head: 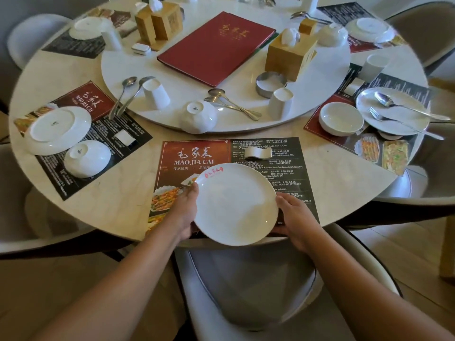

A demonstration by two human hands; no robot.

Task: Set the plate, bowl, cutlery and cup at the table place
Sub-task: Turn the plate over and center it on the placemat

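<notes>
A white plate (235,204) with a red mark near its far rim is face up over the near paper placemat (211,153). My left hand (183,212) grips its left edge and my right hand (294,219) grips its right edge. A small white chopstick rest (258,153) lies on the placemat beyond the plate. On the turntable's near edge stand an upturned white bowl (198,116), a spoon and fork (231,103), and an upturned white cup (280,102).
The white turntable (246,67) carries a red menu (218,46), wooden tissue boxes (290,55), a metal ashtray (270,83), another upturned cup (155,93) and cutlery (125,94). Neighbouring places left (59,130) and right (391,112) hold plates and bowls. A chair (248,279) stands below me.
</notes>
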